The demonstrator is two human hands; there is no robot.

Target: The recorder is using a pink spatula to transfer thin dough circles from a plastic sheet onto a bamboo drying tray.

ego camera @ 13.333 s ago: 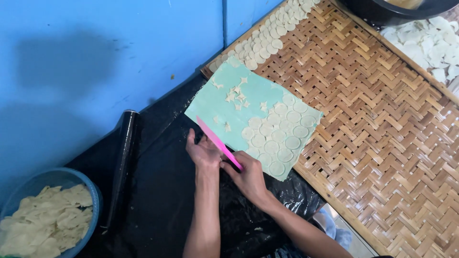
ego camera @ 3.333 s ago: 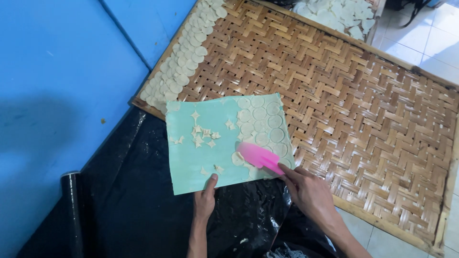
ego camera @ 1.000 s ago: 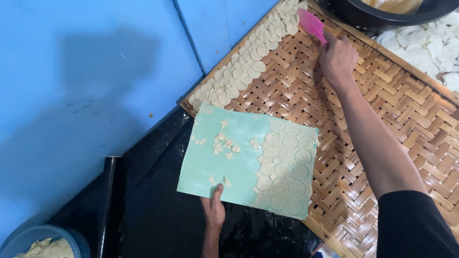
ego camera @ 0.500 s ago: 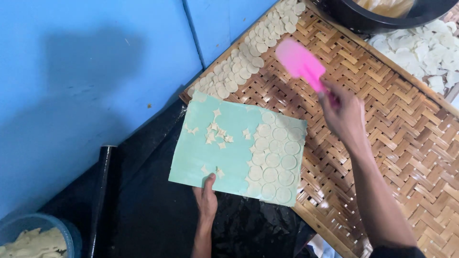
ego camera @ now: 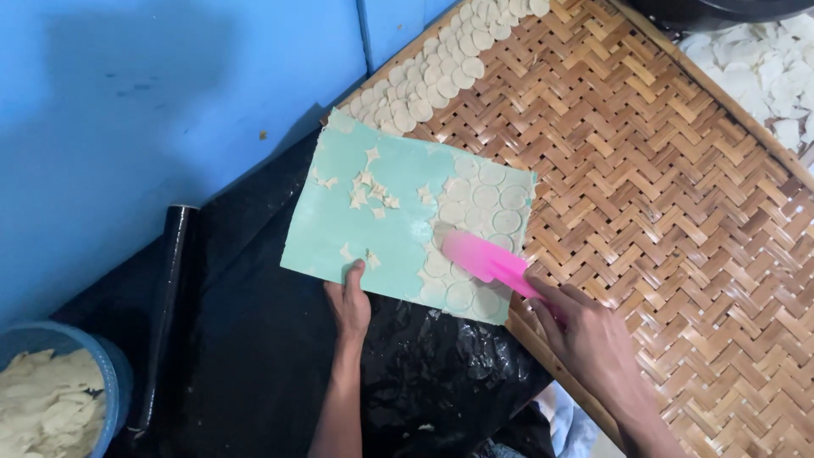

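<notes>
One broad woven bamboo tray (ego camera: pixel 678 212) fills the right side, set against a blue wall (ego camera: pixel 127 93); a row of pale dough discs (ego camera: pixel 441 76) lines its upper-left edge, and a heap of white dough pieces (ego camera: pixel 763 68) lies beyond its far rim. Black plastic sheeting (ego camera: pixel 246 339) covers the floor to the left, with a black roll (ego camera: pixel 165 297) lying on it and a blue tub of dough scraps (ego camera: pixel 51 407) at the bottom-left corner. A mint-green mat (ego camera: pixel 373 212) straddles the sheeting and the tray's edge, carrying cut discs on its right half and small offcuts (ego camera: pixel 369 182) on its left. The left hand (ego camera: pixel 348 301) presses flat on the mat's near edge, fingers extended, holding nothing. The right hand (ego camera: pixel 589 335) has its grip clamped round a pink spatula (ego camera: pixel 487 259), whose blade lies on the mat's discs.
</notes>
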